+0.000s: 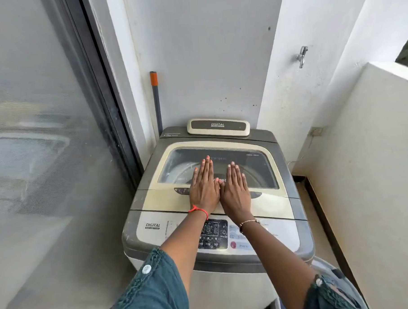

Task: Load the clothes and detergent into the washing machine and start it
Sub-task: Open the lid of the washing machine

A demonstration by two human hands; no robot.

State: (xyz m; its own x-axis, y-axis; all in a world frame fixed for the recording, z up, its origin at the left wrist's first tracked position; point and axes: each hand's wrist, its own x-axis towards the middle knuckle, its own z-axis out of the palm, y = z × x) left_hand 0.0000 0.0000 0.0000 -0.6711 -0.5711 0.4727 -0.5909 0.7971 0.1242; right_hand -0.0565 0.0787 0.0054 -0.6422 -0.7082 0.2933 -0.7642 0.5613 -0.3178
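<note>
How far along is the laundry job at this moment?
Nothing looks done: the lid is closed, and no clothes or detergent are in view. The left hand and right hand lie flat on it. Left to do: open, load, add detergent, start at the panel.

Control panel (213,234): partly covered by two forearms (179,246); small lettering not legible. Lid window (250,166): view within obscured (glare, dust).
</note>
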